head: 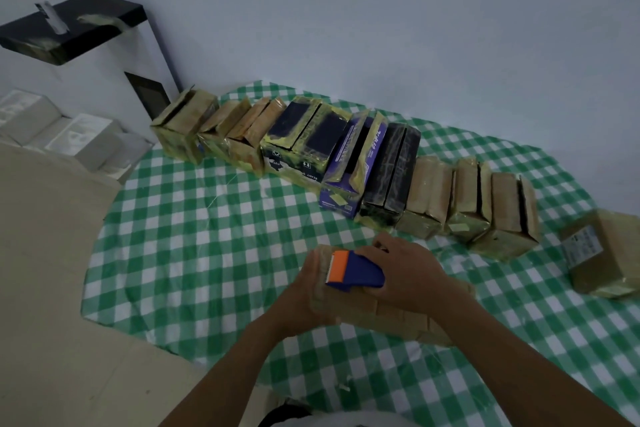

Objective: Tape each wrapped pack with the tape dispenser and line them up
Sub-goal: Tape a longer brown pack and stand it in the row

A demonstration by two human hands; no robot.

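The left hand [308,291] grips the left end of a brown wrapped pack [398,319] that lies near the front of the desk [207,236], with its fingers [311,267] wrapped over that end. The right hand [405,274] holds the blue tape dispenser [356,272] on top of this pack, fingers clenched round its body and the orange cutter end pointing left. A row of taped packs [346,156] stands along the far side of the desk, and a single pack [602,253] lies apart beyond the row's right end.
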